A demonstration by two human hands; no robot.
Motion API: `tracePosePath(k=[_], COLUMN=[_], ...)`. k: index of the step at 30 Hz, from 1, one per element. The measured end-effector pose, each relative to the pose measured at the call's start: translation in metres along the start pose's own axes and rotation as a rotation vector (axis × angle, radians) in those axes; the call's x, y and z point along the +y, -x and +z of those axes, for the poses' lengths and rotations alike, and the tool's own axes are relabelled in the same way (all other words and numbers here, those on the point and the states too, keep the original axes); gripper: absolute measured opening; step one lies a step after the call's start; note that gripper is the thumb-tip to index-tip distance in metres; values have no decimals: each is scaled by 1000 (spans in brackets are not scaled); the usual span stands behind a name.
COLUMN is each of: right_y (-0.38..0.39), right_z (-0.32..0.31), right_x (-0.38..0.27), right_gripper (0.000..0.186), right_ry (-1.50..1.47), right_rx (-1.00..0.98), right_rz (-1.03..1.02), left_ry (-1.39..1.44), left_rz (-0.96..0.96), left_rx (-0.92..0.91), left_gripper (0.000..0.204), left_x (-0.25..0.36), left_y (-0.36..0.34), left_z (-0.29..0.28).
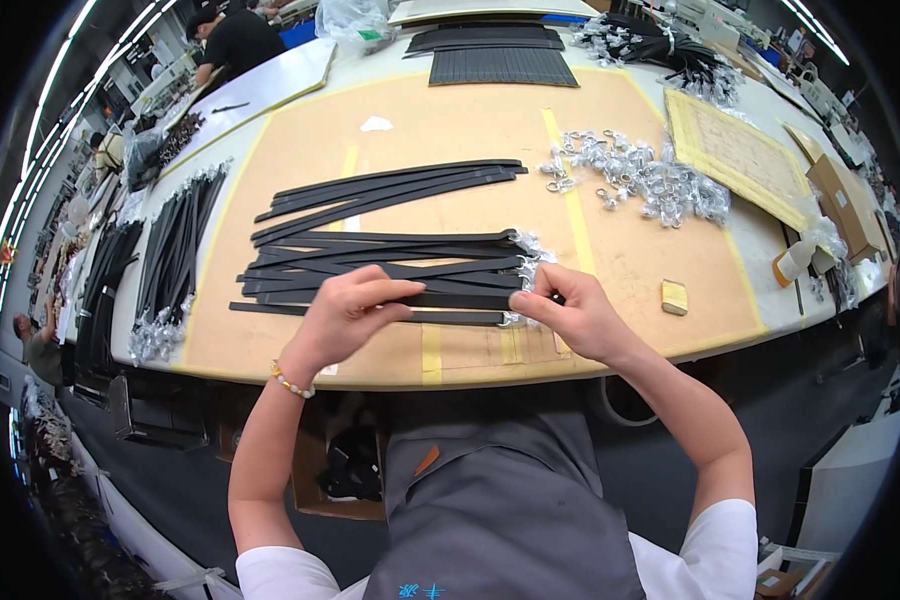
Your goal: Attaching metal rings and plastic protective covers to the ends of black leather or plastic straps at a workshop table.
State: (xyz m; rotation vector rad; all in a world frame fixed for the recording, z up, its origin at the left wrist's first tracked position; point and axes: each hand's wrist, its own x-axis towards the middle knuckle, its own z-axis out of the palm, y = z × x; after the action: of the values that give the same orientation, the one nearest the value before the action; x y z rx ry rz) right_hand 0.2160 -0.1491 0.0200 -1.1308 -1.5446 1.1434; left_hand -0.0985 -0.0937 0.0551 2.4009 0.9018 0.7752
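My right hand (pixel 576 313) is closed, thumb and index finger pinching the right end of a black strap (pixel 465 300). Whatever fitting sits at that end is mostly hidden by the fingers. Over the same strap, farther left, my left hand (pixel 350 312) has its thumb and index fingertips apart, with the strap showing in front of them. Around both hands lie several black straps (pixel 370 240), roughly side by side, with plastic-wrapped metal fittings (pixel 533 245) at their right ends. Another group of black straps (pixel 370 190) lies just beyond, with no wrapped fittings visible.
Loose wrapped metal clasps (pixel 660 180) are heaped at the right. Near the front edge sits a small yellowish block (pixel 674 297). Strap bundles (pixel 175 240) hang along the left side, and a flat row of black strips (pixel 500 67) lies at the back. A yellow-edged board (pixel 735 155) rests far right.
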Motion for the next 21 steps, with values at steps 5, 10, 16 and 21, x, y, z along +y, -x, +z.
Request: tracePosePath(k=[5, 10, 16, 21], right_y=[-38, -32, -38, -47], right_z=[4, -15, -14, -6], right_x=[-7, -15, -2, 8], right_gripper=[38, 30, 28, 26], right_ry=[-109, -318, -337, -315], right_rx=[-107, -290, -284, -256], right_rz=[95, 131, 150, 174], left_ry=[-19, -27, 50, 143], left_rz=[-95, -82, -134, -134], left_rx=[96, 100, 50, -68], left_gripper=[27, 27, 26, 27], left_x=[-21, -32, -37, -27], left_y=[0, 5, 2, -21], left_z=[-27, -40, -32, -3])
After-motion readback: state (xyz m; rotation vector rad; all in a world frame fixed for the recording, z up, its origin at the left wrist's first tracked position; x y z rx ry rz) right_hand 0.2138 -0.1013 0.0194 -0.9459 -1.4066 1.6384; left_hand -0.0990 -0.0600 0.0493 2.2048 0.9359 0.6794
